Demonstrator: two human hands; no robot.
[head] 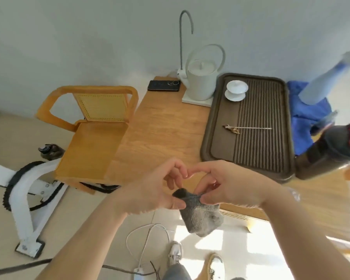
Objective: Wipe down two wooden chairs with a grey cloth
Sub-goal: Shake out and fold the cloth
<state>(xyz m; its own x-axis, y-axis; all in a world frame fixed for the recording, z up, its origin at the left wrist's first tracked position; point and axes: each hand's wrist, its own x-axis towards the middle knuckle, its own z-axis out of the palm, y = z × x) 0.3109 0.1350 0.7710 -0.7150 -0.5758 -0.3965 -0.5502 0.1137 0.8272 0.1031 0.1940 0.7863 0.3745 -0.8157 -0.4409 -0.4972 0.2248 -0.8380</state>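
A grey cloth (201, 217) hangs in front of me, above the floor near the table's front edge. My left hand (154, 190) pinches its upper left corner. My right hand (228, 184) pinches the top edge just to the right. The forefingers of both hands nearly touch above the cloth. A wooden chair (93, 136) with a woven cane back stands to the left, its seat bare and pushed against the table's side. I see only this one chair.
The wooden table (160, 134) carries a dark tea tray (249, 126), a white kettle (200, 79), a phone (163, 85) and a dark bottle (321, 154). A white metal stand (26, 197) and white cables (146, 239) lie on the floor at left and below.
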